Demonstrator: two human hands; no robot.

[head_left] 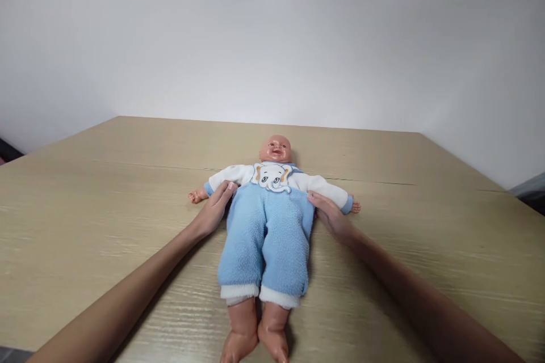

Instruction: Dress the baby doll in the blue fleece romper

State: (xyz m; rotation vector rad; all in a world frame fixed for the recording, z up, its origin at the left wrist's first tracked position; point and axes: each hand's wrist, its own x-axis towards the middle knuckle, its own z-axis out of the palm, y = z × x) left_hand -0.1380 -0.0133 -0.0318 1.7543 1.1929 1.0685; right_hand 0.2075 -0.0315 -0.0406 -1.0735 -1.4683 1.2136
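A baby doll [267,221] lies on its back on the wooden table [106,204], head away from me, bare feet near the front edge. It wears a fleecy light blue romper with white sleeves and an elephant patch on the chest. My left hand [215,209] rests against the doll's side under its outstretched arm, fingers together and stretched along the blue fabric. My right hand [327,212] touches the opposite side at the waist, fingers curled onto the fabric edge. Whether either hand pinches the cloth is not visible.
A white partition wall [272,57] stands behind the table and along its right side. The table's edges fall away at far left and far right. A ceiling with lights and a dark window frame show above the partition.
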